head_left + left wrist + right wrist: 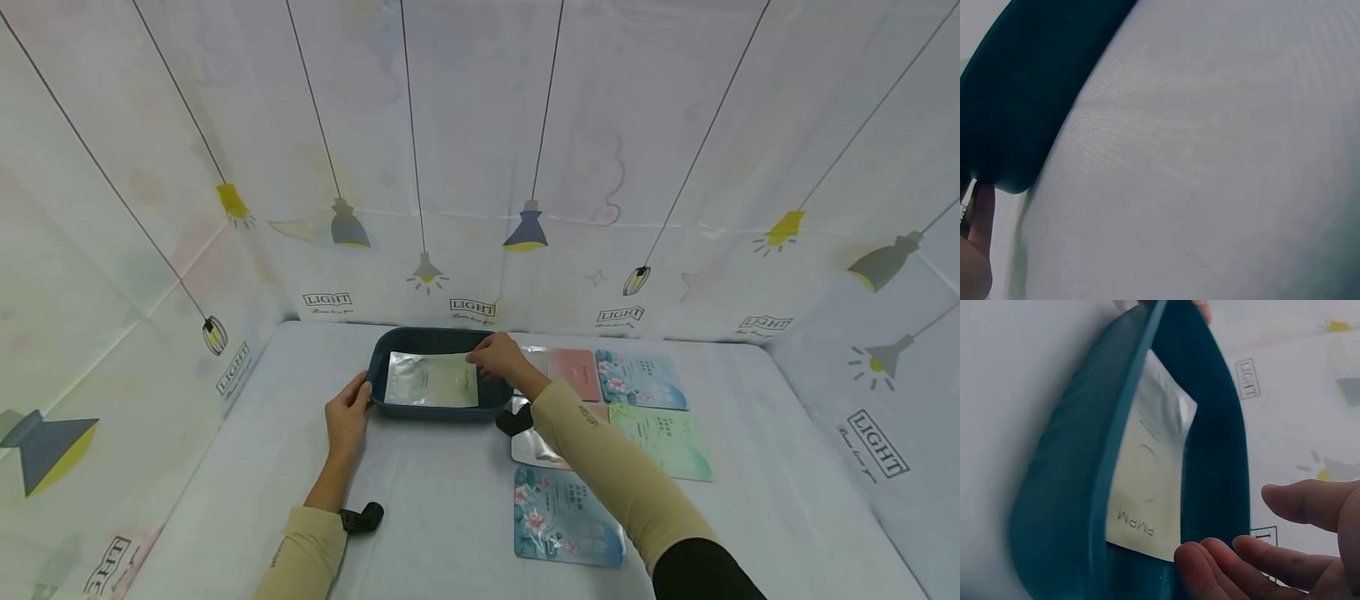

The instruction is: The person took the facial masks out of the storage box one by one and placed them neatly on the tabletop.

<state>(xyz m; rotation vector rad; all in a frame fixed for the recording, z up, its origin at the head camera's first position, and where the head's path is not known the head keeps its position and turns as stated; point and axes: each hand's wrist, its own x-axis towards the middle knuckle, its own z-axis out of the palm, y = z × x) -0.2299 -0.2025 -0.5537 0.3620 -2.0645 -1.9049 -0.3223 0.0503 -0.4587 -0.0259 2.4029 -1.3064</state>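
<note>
A cream-and-silver sachet point(432, 380) marked PMPM lies inside a dark teal tray point(442, 412), face up. My left hand point(348, 417) touches the tray's left end; in the left wrist view its fingers point(984, 212) rest fairly straight against the outer wall. Over the tray's right end is my right hand point(501, 357), beside the sachet's right edge. In the right wrist view, the thumb and fingers of the right hand point(1272, 544) stand apart, with fingertips close to the sachet point(1147, 469) and nothing pinched between them.
Right of the tray lie a pink sachet point(577, 373), a blue floral sachet point(641, 379) and a green one point(663, 442). A silver-and-pink sachet point(536, 448) is partly hidden by my right arm. Nearer me lies another blue floral sachet point(562, 521). Printed curtains point(480, 150) border the white table point(435, 517).
</note>
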